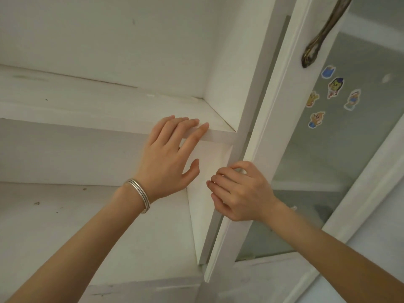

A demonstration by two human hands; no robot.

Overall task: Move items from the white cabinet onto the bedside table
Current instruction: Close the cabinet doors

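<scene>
Reaching into the white cabinet [109, 51]: left hand [168, 158] is spread wide, palm down, fingertips [203, 126] resting on the front edge of the upper shelf [87, 106], gripping nothing. Silver bangle [138, 194] on that wrist.

Right hand [242, 193] is curled around the inner edge of the door [271, 119], fingers wrapped over the frame, thumb side up. Door stands ajar, its edge just beside the cabinet's right side panel [251, 106]; only a narrow gap between them.

Room to move: shelf bay left of the hands is open. Lower shelf [65, 226] also open, with a few dark specks on its surface. Right side is boxed in by the side panel and the door frame.

Around: dark metal handle [323, 33] on the door frame, above the right hand. Door pane is frosted glass [349, 149] with five cartoon stickers [335, 87] clustered below the handle.

No readable text on the stickers; figures too small to identify. Bedside table not in view.
</scene>
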